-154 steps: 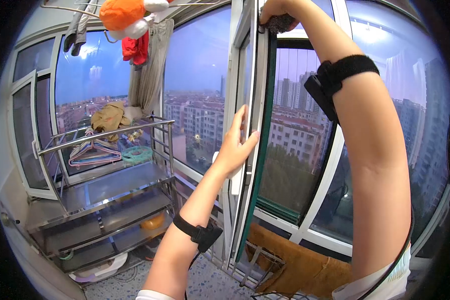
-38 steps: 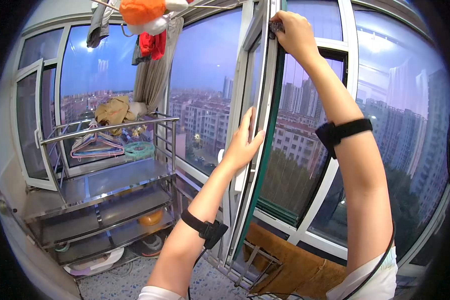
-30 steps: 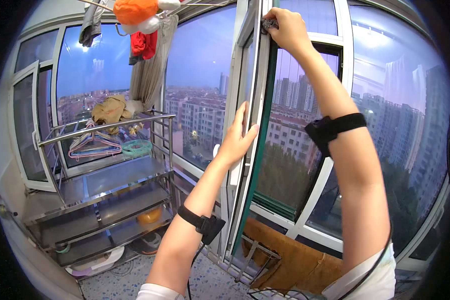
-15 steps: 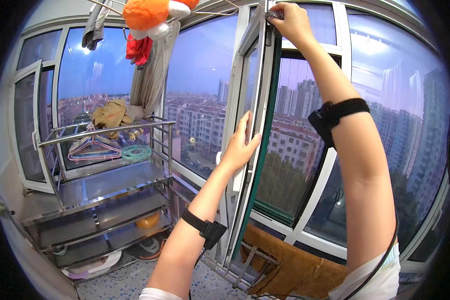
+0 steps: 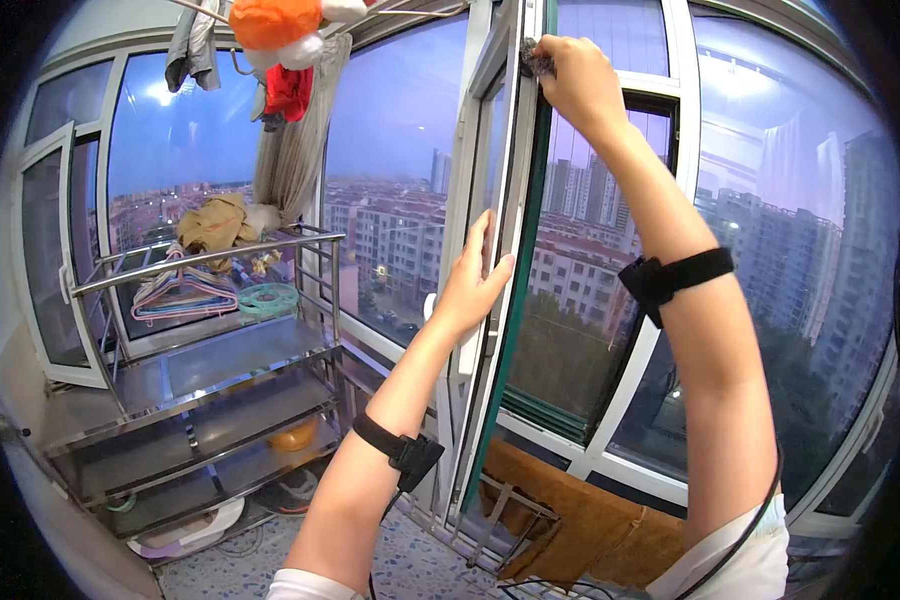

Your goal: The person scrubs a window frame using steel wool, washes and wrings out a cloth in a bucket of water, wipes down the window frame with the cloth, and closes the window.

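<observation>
Presently, one window sash [image 5: 515,175], swung open and edge-on to me; its top corner lies outside my view. One dark scrubbing pad [image 5: 540,62], high on the sash's long edge, apparently against it. One right hand [image 5: 582,88], curled, gripping the pad. One left hand [image 5: 475,285], fingers extended and thumb spread, grasping nothing, laid against the sash lower on the same edge. Progress, by my judgement: scrubbing under way, pad not yet put down. Share done: I cannot tell; no stretch of the edge reads clearly as wiped or unwiped. Share left: likewise unknown to me, though the sash remains open. Also listed: one steel rack [image 5: 270,352]; clothes hangers [image 5: 185,298] toward its top shelf's back edge, a green coil [image 5: 268,299] beside them.
</observation>
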Demonstrator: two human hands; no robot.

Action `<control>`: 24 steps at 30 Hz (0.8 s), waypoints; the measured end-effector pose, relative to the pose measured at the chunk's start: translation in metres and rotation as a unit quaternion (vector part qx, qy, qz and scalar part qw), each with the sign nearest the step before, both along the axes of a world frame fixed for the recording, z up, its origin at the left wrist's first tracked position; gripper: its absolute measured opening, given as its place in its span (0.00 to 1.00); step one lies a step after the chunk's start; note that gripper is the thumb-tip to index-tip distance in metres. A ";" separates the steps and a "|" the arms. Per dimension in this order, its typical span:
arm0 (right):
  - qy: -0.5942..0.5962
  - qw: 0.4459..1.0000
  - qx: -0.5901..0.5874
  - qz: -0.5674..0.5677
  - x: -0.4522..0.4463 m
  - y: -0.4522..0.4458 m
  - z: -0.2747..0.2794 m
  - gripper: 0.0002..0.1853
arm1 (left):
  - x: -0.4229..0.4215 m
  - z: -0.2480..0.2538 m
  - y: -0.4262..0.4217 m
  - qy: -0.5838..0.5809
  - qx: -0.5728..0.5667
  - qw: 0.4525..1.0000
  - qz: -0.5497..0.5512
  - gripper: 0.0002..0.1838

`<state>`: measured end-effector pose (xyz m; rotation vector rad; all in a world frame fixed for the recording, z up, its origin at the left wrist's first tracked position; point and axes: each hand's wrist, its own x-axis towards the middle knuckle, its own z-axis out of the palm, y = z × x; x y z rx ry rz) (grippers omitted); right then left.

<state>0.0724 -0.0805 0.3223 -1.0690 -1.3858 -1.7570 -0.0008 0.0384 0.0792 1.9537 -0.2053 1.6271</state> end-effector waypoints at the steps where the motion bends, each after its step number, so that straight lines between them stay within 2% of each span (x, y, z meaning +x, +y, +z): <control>1: -0.009 1.000 0.007 -0.012 -0.002 -0.005 0.008 0.10 | -0.001 0.000 -0.001 0.003 -0.001 1.000 -0.002 0.36; 4: -0.001 0.999 0.042 -0.017 -0.009 -0.013 0.030 0.10 | 0.000 0.000 -0.001 0.001 -0.007 1.000 0.004 0.36; 6: -0.005 0.992 0.110 0.064 -0.015 -0.009 0.041 0.09 | -0.001 0.001 0.000 0.001 0.006 1.000 0.009 0.37; 8: 0.109 0.993 -0.043 0.023 -0.023 -0.007 0.045 0.09 | -0.002 0.001 -0.002 0.017 -0.020 1.000 0.005 0.37; 11: 0.060 0.998 0.010 0.033 -0.005 0.017 0.050 0.08 | -0.003 0.000 -0.001 0.008 -0.014 1.000 0.004 0.37; 13: 0.145 0.985 -0.035 0.088 -0.001 0.015 0.044 0.08 | 0.000 -0.001 0.001 0.005 -0.008 1.000 0.004 0.37; 14: 0.147 0.985 -0.038 0.086 0.002 0.016 0.044 0.08 | 0.001 -0.001 0.001 0.006 -0.011 1.000 0.002 0.37; 16: 0.089 0.992 -0.069 0.048 -0.001 0.010 0.041 0.11 | -0.001 0.000 -0.001 -0.003 0.008 1.000 0.016 0.36; 17: 0.113 0.991 -0.069 0.022 -0.002 0.011 0.032 0.13 | -0.002 0.000 -0.003 0.002 -0.004 1.000 0.005 0.36; 18: 0.115 0.992 -0.047 -0.001 -0.010 0.011 0.020 0.09 | -0.001 0.000 -0.003 -0.001 -0.011 1.000 -0.010 0.36; 20: 0.035 0.989 0.002 -0.141 -0.019 0.012 -0.002 0.06 | 0.001 0.000 -0.003 0.001 -0.009 1.000 0.004 0.36; 22: 0.018 0.990 0.031 -0.133 -0.020 0.015 -0.011 0.04 | -0.002 0.001 -0.007 0.005 -0.013 1.000 0.000 0.36; 24: 0.051 0.991 0.029 -0.124 -0.018 0.009 -0.006 0.04 | -0.001 0.002 -0.005 0.001 -0.008 1.000 0.016 0.37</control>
